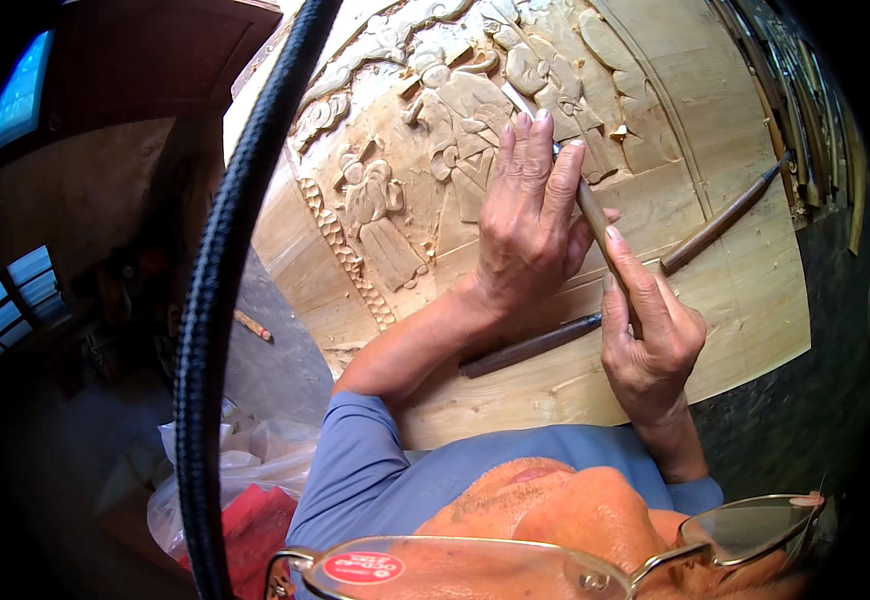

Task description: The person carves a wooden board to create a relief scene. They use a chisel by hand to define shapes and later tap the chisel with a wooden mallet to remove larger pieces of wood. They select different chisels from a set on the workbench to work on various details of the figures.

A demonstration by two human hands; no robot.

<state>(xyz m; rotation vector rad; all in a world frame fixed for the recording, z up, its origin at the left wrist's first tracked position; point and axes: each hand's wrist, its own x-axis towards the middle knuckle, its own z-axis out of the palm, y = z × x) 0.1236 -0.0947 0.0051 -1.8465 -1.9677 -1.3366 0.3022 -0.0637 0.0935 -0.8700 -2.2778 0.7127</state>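
A pale wooden panel [405,240] carries a carved relief of figures and scrollwork, with small chips on it. My left hand [525,225] lies over the front of a slim chisel [590,205], its fingers together against the shank; the pale blade points up-left among the carved figures. Behind it, my right hand [650,340] grips the same chisel's wooden handle. A dark-handled tool [515,350] lies below my hands, partly hidden by the right one. Another dark-handled tool [725,215] lies to the right, its metal end pointing up-right.
Many long carving tools [795,110] line the panel's right edge. A thick braided black cable [200,370] crosses the view at left. A plastic bag [250,450] and red cloth [255,530] sit at lower left. Windows [10,300] show in the dark background.
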